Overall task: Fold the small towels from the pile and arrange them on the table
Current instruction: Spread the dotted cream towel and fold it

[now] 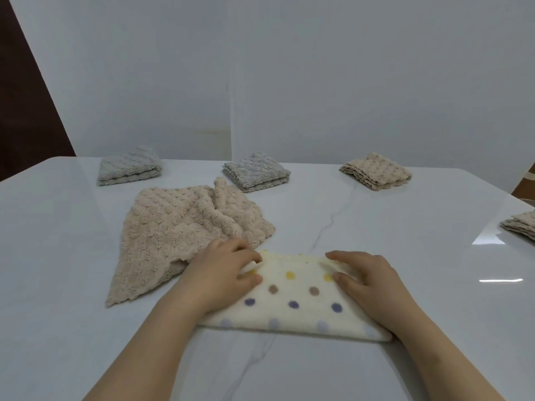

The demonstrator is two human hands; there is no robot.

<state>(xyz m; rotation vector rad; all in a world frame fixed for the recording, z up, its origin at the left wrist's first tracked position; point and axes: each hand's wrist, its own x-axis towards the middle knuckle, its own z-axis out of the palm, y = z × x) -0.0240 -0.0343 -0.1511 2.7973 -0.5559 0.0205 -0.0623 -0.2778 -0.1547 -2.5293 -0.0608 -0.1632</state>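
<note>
A cream towel with yellow, brown and purple dots lies folded in half on the white table right in front of me, its folded edge nearest me. My left hand pinches the towel's far left corner between thumb and fingers. My right hand lies on the far right corner, thumb and fingers closed on the edge there. An unfolded, rumpled beige towel lies just left of and beyond the dotted one, touching my left hand.
Folded towels stand along the back of the table: a grey one at left, a grey one in the middle, a beige one at right. Another folded beige towel sits at the right edge. A wall rises behind the table.
</note>
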